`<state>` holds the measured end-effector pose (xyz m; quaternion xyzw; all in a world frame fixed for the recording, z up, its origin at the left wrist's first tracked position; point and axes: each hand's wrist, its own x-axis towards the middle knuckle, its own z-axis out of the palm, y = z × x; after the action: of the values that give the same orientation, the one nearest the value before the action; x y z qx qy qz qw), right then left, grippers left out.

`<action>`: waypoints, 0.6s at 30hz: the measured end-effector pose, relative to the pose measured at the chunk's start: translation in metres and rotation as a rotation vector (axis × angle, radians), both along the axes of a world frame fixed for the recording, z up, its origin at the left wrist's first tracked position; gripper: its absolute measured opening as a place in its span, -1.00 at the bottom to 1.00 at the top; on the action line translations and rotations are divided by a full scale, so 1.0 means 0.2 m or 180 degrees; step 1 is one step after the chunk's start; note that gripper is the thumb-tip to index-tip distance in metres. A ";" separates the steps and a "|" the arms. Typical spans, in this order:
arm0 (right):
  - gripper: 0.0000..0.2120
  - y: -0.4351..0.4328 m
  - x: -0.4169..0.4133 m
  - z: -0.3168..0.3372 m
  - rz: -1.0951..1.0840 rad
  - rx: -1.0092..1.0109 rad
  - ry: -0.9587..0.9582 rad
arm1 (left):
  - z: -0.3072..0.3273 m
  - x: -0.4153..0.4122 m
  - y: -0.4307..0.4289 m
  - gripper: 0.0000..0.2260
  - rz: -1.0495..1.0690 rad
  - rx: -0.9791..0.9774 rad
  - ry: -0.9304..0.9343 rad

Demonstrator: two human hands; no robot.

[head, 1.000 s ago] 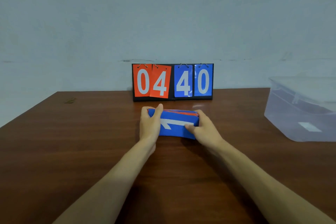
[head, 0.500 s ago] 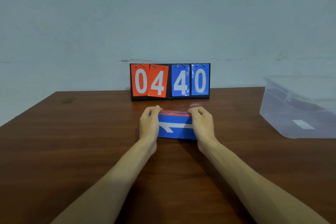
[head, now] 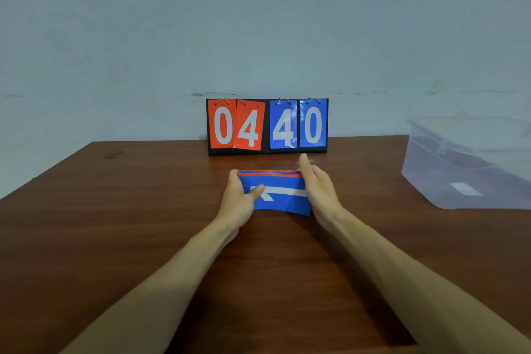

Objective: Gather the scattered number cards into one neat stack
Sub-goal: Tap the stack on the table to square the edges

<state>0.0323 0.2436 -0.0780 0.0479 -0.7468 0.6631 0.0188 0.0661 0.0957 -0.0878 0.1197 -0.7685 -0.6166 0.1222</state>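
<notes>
Head view shows the stack of number cards just in front of the scoreboard, centred on its middle, with me holding it up over the table. Its blue face tilts back toward me and the striped orange-and-blue card edges are on top. I cannot tell whether the lower edge touches the wood. My left hand grips the left end, thumb curled over the front face and the other fingers behind. My right hand is flat with its fingers straight, its palm side laid against the right end and not curled round it. The stack's long axis runs side to side, parallel to the scoreboard's front. The white digit on the face lies on its side with its head toward the left. I judge these to be thin, glossy cards: light as a bundle and stiff enough on edge, but slick against each other, so a loose hold would let them fan or slide. The safest hold looks to be at the two short ends, squeezing inward, with a thumb across the face to keep the sheets from splaying. Off to the scoreboard's right, well apart from my hands, sits a clear plastic bin.
</notes>
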 end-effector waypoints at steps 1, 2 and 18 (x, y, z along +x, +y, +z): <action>-0.50 0.03 0.02 0.00 0.0144 0.0005 -0.0019 | -0.01 0.01 0.01 -0.58 0.0057 -0.0008 0.0034; -0.53 0.06 0.04 -0.01 0.0304 0.0013 -0.0049 | -0.01 0.01 0.02 -0.62 0.0088 -0.0023 0.0076; -0.54 0.04 0.02 -0.02 0.0189 -0.0565 -0.0446 | -0.01 0.03 0.02 -0.63 -0.0427 0.0818 -0.0060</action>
<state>0.0363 0.2521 -0.0827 0.0218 -0.6829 0.7286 -0.0490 0.0723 0.1001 -0.0889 0.0885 -0.6906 -0.7155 0.0571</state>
